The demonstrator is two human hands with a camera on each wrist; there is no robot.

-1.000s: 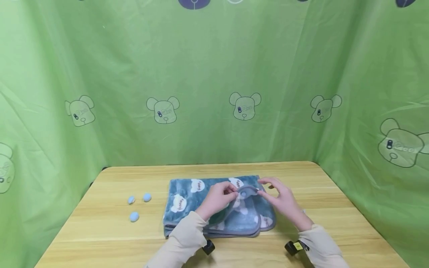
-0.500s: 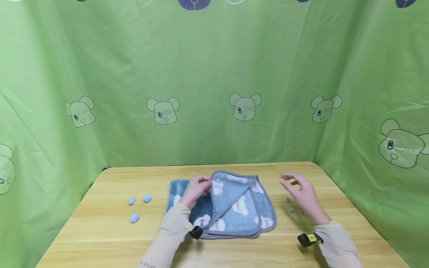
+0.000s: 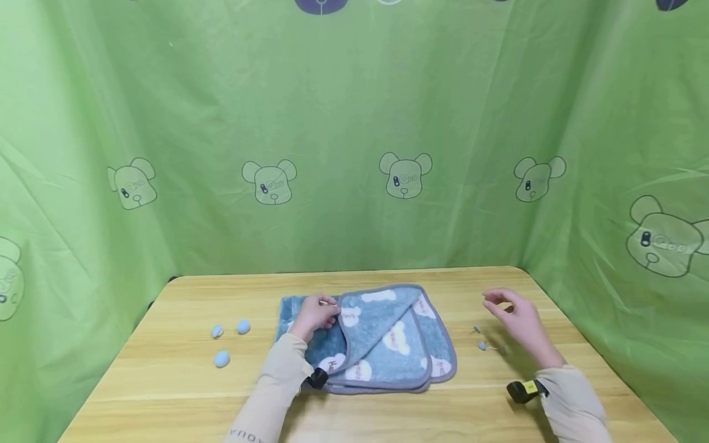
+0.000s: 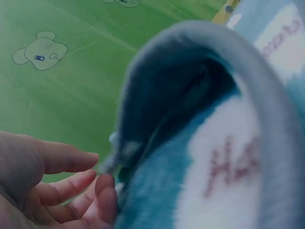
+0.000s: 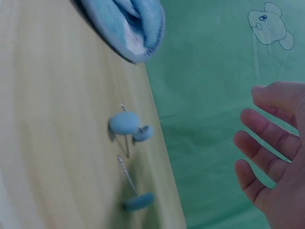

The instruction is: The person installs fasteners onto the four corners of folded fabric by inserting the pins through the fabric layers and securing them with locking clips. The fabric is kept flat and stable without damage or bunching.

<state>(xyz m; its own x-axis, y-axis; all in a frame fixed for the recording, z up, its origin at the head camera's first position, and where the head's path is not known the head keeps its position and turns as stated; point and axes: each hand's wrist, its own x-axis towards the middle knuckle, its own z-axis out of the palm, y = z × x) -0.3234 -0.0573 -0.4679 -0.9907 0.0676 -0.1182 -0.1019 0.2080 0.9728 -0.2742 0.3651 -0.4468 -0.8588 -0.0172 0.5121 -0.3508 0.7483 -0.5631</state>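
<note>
A folded teal fleece blanket (image 3: 396,338) with white bear-head prints and a grey-blue border lies mid-table. Its top corner is lifted, and my left hand (image 3: 316,317) pinches that edge between thumb and fingers. In the left wrist view, the border (image 4: 193,33) arches up beside the left hand (image 4: 62,186). A small pale blue round spot (image 3: 351,302) shows near the lifted corner. Right of the blanket, my right hand (image 3: 520,317) hovers over the table with fingers loosely curved and holding nothing. Below it lie several blue-headed pins (image 5: 125,123) with twisted metal shanks.
Three light blue round caps (image 3: 221,359) lie on the wooden table (image 3: 166,394) left of the blanket. Green curtains (image 3: 338,227) with bear prints enclose the table's back and sides. A small black camera is strapped at each wrist.
Both hands were together at the blanket's corner. The right hand has moved away to the right, over the pins; the left has drawn the corner leftward, folding it up.
</note>
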